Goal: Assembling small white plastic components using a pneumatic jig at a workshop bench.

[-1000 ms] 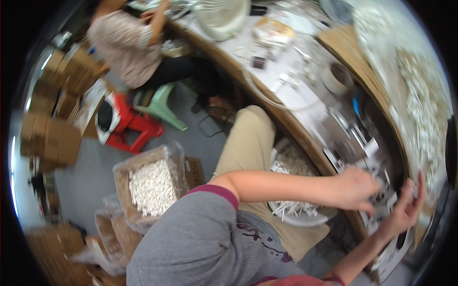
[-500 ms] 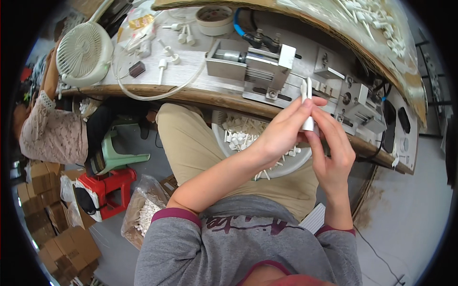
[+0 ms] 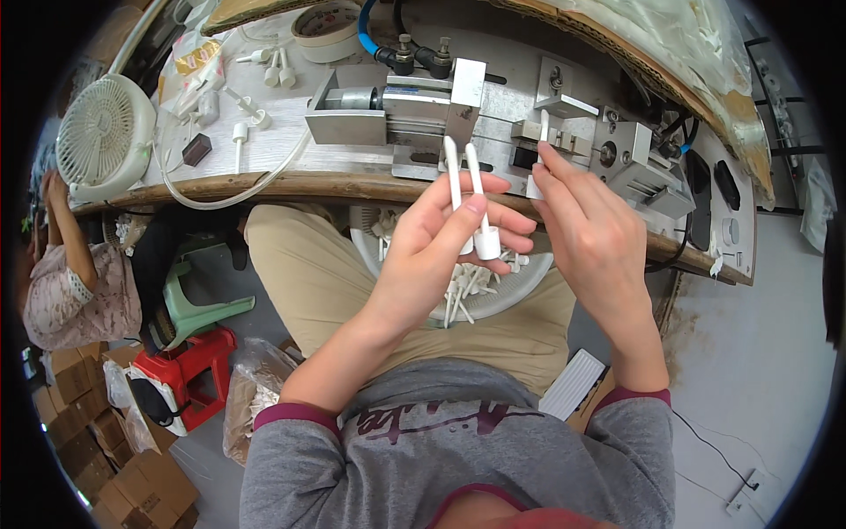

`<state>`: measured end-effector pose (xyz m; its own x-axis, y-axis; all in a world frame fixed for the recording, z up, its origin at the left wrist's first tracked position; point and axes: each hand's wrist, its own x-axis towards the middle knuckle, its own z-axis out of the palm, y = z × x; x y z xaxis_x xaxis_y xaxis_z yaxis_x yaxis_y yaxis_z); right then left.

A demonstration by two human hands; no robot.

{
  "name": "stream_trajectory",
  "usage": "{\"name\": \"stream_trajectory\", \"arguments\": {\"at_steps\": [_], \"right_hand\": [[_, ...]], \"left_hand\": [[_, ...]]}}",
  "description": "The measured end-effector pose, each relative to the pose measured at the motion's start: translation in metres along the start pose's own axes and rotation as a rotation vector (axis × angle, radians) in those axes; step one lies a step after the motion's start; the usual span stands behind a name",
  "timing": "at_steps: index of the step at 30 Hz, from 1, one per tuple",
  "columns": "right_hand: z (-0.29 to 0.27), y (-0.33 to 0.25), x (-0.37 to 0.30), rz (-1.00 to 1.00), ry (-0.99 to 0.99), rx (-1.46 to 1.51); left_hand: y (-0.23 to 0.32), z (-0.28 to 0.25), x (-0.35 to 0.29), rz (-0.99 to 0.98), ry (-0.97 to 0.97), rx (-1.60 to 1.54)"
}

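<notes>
From the head camera, your left hand [image 3: 432,256] pinches two slim white plastic stems with round caps [image 3: 471,207] above your lap; your right hand [image 3: 590,229] pinches a third white stem [image 3: 539,154] by the metal fixture [image 3: 458,115]. They look light, stiff and slick: grip near the caps.

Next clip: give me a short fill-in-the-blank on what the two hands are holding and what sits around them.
1. The left hand holds ____ white plastic stems upright.
2. The right hand pinches one white stem in front of the ____ fixture on the bench.
3. More white pieces lie in a round white basin on the person's ____.
4. A small white ____ stands at the bench's left end.

Missing words: two; metal; lap; fan
</notes>
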<state>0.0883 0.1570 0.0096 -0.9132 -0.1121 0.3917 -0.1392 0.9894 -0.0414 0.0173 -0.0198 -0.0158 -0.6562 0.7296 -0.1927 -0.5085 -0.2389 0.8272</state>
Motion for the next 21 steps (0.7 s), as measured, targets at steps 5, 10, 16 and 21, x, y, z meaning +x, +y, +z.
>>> {"name": "stream_trajectory", "arguments": {"at_steps": [5, 10, 16, 21], "right_hand": [[-0.006, 0.0, 0.009, 0.102, -0.142, -0.003], [-0.001, 0.004, 0.007, 0.069, -0.049, 0.064], [-0.018, -0.005, 0.006, 0.01, 0.039, 0.378], [-0.016, -0.014, -0.007, -0.1, 0.084, 0.475]], "left_hand": [[0.002, 0.001, -0.002, 0.095, 0.043, -0.014], [0.002, -0.008, 0.001, 0.102, -0.028, -0.078], [0.001, -0.006, 0.002, 0.175, 0.035, -0.056], [-0.003, 0.006, 0.003, 0.143, -0.11, 0.075]]}}
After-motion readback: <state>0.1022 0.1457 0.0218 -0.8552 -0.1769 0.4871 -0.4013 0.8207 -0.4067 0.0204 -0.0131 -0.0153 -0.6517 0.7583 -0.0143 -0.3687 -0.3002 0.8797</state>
